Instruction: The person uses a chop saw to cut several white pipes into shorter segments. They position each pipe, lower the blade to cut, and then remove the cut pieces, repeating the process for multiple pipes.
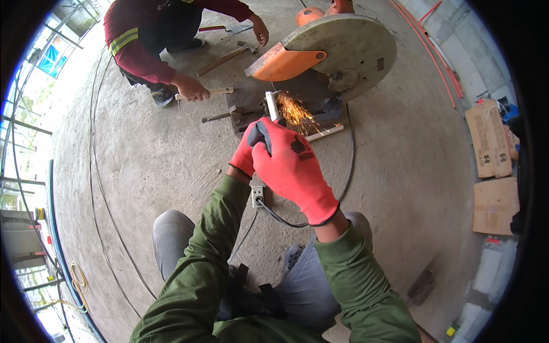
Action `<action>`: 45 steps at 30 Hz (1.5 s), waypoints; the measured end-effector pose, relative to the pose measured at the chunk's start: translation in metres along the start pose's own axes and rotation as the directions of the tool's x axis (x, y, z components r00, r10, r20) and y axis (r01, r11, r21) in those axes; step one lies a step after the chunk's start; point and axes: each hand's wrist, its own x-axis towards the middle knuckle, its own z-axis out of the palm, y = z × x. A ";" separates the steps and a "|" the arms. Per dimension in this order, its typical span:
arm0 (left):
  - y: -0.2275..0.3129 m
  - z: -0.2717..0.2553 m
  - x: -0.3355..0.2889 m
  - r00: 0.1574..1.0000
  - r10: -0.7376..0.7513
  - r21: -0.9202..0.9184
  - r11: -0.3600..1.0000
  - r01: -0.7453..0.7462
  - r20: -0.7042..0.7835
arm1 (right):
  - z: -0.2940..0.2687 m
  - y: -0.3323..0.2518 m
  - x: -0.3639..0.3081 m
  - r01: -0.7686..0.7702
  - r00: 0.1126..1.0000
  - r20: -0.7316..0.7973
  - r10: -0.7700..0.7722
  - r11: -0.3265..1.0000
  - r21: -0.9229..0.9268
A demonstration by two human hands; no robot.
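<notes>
My left hand (245, 150) and my right hand (290, 163), both in red gloves, are closed together in front of a cut-off saw (349, 54). A short pale metal bar (271, 105) sticks up from between them toward the saw. My right glove hides part of my left hand and the bar's lower end. Orange sparks (297, 111) spray beside the bar, over the saw's dark base (246, 98). An orange guard (289, 64) covers part of the saw's big round grey housing. Another pale strip (326, 132) lies at the base's near edge.
At the far left a co-worker (148, 46) crouches, one hand on a pale stick (220, 91). A hammer (226, 60) and a trowel (237, 28) lie nearby. A socket box (258, 196) with cables sits before my knees. Cardboard boxes (494, 206) and red pipes (423, 51) line the right.
</notes>
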 end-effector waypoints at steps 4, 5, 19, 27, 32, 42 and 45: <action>0.007 0.006 0.008 0.998 0.055 0.181 0.982 -0.059 0.025 | -0.003 0.001 0.004 -0.100 0.991 -0.096 0.098 0.995 -0.008; 0.008 0.012 0.012 0.999 -0.011 0.117 0.993 0.015 -0.035 | 0.000 0.002 0.002 -0.009 0.966 -0.259 0.006 1.000 -0.010; 0.019 0.002 0.036 0.970 -0.231 0.072 0.969 0.236 -0.072 | -0.040 0.011 0.013 0.069 0.798 -0.451 0.398 0.685 0.726; 0.028 0.014 0.032 0.989 -0.083 0.348 0.930 0.120 -0.121 | -0.039 0.014 0.013 0.072 0.793 -0.453 0.408 0.675 0.734; 0.028 0.014 0.032 0.995 0.032 0.523 0.852 0.020 -0.090 | -0.039 0.013 0.014 0.080 0.794 -0.447 0.413 0.657 0.749; 0.029 0.019 0.036 0.994 0.039 0.315 0.949 -0.004 -0.104 | -0.036 0.019 0.016 0.099 0.790 -0.462 0.404 0.659 0.746; 0.033 0.013 0.043 0.997 0.078 0.388 0.919 -0.068 -0.012 | -0.036 0.016 0.016 0.092 0.790 -0.447 0.420 0.639 0.763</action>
